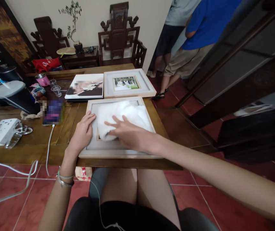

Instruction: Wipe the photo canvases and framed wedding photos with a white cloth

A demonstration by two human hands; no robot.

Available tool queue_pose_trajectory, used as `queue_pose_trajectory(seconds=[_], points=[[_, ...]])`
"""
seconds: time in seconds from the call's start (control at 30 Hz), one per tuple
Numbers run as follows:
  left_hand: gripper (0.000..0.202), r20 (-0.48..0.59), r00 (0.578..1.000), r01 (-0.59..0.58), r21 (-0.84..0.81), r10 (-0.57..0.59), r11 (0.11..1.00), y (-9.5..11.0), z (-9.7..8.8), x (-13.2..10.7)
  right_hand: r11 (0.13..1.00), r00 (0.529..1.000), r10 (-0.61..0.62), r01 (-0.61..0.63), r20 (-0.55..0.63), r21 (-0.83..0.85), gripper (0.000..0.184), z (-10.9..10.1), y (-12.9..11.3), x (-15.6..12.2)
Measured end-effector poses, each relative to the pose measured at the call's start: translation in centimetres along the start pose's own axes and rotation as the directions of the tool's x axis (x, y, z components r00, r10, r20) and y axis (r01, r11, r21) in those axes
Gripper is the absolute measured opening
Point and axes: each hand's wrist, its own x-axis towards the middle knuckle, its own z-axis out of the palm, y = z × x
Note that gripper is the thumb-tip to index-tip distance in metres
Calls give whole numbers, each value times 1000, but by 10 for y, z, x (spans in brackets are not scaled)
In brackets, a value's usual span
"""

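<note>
Flat on the table in front of me lies a picture frame (118,154) with a pale wood border and a light inner mat. A white cloth (135,112) is spread over its middle and hides most of the picture. My right hand (125,131) presses on the cloth with its fingers spread. Along the frame's left side rests my left hand (82,133), its fingers stretched out on the border. Touching or close behind it is a second framed photo (132,73), and left of that a white-edged photo panel (85,77).
On the wooden table (66,147) at left are a power strip (1,131), a phone on a white cable (53,110), a dark tumbler (17,96), small plastic cups (57,89) and a pink mug (42,80). Two people stand beyond at right. Carved chairs (119,35) line the wall.
</note>
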Motion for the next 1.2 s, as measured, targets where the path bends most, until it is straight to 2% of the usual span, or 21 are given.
queue_pose_trajectory(seconds=[0.1, 0.17, 0.23, 0.33, 0.43, 0.57, 0.73, 0.83, 0.93, 1.07, 1.13, 1.2], points=[[45, 0, 1000, 8, 6, -8, 1000, 0, 0, 0, 976, 986, -152, 138, 72, 168, 57, -7, -20, -27], [44, 2, 1000, 22, -3, -22, 1000, 1, -1, -1, 949, 967, -224, 189, 118, 252, 56, -16, -30, -38], [44, 7, 999, 34, -11, -34, 999, 2, -1, -1, 937, 960, -236, 184, 152, 297, 57, -23, -33, -42], [43, 14, 999, 37, -10, -37, 999, 2, -2, 0, 941, 971, -182, 126, 154, 316, 63, -24, -29, -37], [43, 14, 1000, 20, 0, -20, 1000, 2, -2, 1, 967, 986, -115, 82, 121, 243, 64, -16, -18, -27], [42, -5, 1000, 14, 1, -14, 1000, 3, -1, 1, 999, 998, -30, 29, 50, 35, 66, -11, -6, -7], [44, -28, 999, 33, -1, -33, 999, 5, -2, -1, 970, 997, 70, -73, -25, -230, 59, -16, 6, 27], [47, -54, 998, 39, -12, -40, 999, 6, -3, -2, 957, 996, 64, -78, -57, -280, 58, -16, 13, 38], [49, -61, 997, 41, -28, -43, 999, 8, -3, -2, 975, 999, -30, 25, -19, -223, 58, -10, 13, 31], [50, -49, 996, 74, -50, -76, 996, 11, -3, -2, 977, 977, -211, 212, 19, -31, 54, -3, 2, -3], [50, -49, 995, 83, -63, -86, 995, 12, -4, -2, 968, 969, -243, 241, 32, 65, 51, -4, -5, -16], [50, -55, 994, 87, -73, -91, 993, 13, -4, -2, 970, 973, -226, 220, 54, 100, 51, -9, -10, -21]])
